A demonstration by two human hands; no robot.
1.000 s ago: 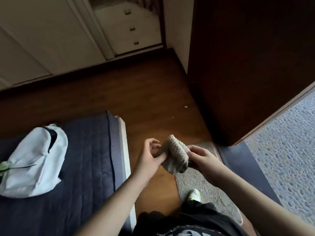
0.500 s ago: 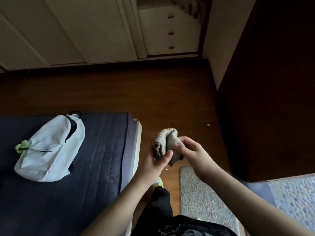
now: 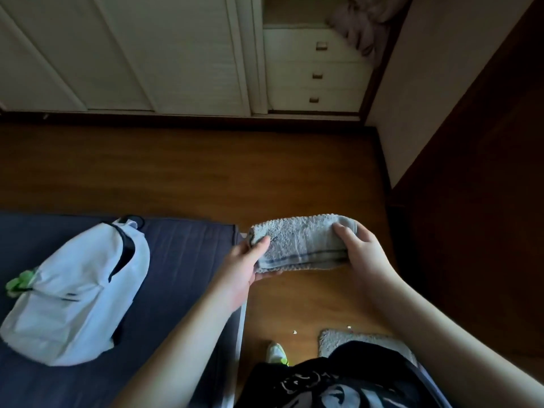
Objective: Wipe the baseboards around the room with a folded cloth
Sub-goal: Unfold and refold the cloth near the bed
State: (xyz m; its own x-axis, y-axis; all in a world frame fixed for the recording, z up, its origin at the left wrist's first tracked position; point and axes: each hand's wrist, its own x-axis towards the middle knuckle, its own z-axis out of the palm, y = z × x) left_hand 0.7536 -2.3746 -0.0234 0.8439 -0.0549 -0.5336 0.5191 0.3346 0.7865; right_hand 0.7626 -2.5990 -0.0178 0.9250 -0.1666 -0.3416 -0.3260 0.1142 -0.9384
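Folded cloth looks soft, light, floppy w/ terry nap; left hand & right hand each curl a grip round one end, best hold there.

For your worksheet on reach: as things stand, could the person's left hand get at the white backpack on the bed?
Probably yes, once freed: the left hand now grips the cloth, but the backpack lies uncovered on the bed close by, nothing between.
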